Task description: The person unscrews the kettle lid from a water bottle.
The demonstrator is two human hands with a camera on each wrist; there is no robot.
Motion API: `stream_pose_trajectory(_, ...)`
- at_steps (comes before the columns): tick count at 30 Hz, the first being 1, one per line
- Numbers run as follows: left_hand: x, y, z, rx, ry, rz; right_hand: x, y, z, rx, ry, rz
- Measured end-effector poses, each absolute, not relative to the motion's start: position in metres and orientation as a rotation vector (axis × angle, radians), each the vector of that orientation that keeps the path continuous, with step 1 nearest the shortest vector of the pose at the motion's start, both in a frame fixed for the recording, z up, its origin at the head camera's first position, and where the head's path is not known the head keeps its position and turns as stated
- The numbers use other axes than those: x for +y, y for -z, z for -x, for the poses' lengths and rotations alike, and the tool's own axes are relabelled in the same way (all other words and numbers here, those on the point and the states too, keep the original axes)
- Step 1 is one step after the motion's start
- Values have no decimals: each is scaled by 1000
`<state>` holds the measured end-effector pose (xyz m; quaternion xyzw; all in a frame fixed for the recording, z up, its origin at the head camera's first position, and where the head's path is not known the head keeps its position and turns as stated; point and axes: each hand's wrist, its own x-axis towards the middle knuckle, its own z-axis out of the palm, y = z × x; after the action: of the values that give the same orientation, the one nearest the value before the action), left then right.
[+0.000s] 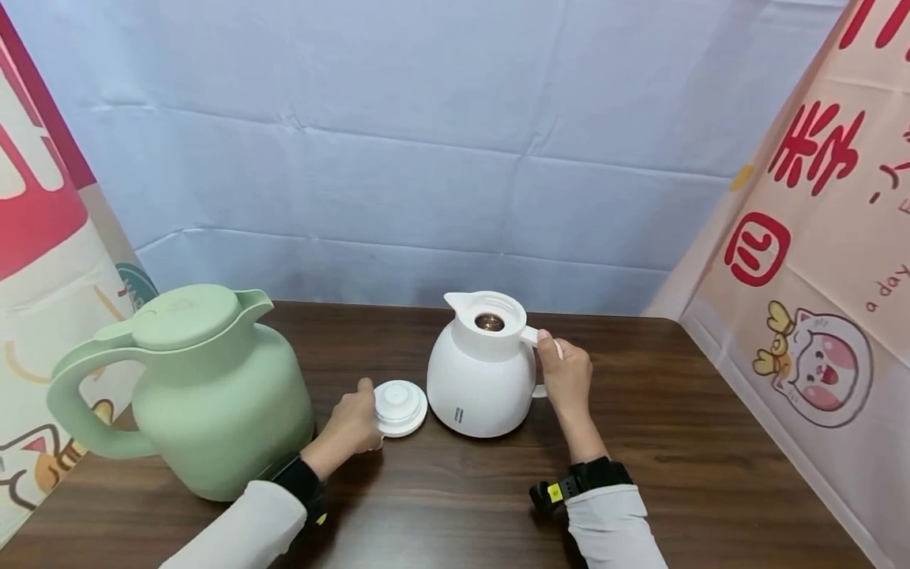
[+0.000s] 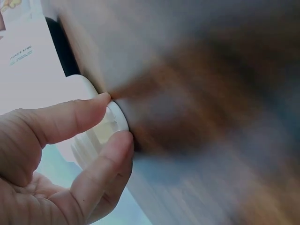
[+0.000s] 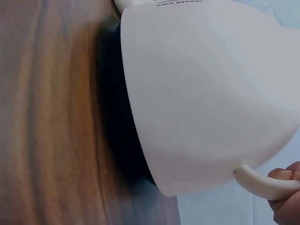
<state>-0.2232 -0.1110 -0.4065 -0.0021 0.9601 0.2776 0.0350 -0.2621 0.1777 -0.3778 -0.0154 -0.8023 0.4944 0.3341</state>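
Observation:
My left hand (image 1: 355, 420) pinches the rim of a round white lid (image 1: 400, 407) with a stepped, knobbed face turned up. In the left wrist view, the thumb and fingers (image 2: 116, 152) close on the lid's edge (image 2: 119, 115). Whether the lid touches the tabletop, I cannot tell. Just right of it stands a white vacuum jug (image 1: 480, 387), upright, its mouth uncovered and a coppery interior visible. My right hand (image 1: 566, 371) grips the top of its handle. The right wrist view shows the jug's body (image 3: 206, 93) and the handle's lower end, with fingertips curled round the handle.
A larger pale green jug (image 1: 220, 403), lidded, stands at the left beside my left forearm. The brown wooden table (image 1: 682, 442) extends to the right. A pale blue cloth (image 1: 426, 174) hangs behind it, with printed cloths at both sides.

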Motion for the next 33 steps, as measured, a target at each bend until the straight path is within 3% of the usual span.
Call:
stream_pose_trajectory(23,-103,407,287,3024,-803,154,178,380,312,-2073,-1331,102)
stream_pose_trajectory(33,-106,408,308,3047,-840,93,180,378,320,-2048,-1315,112)
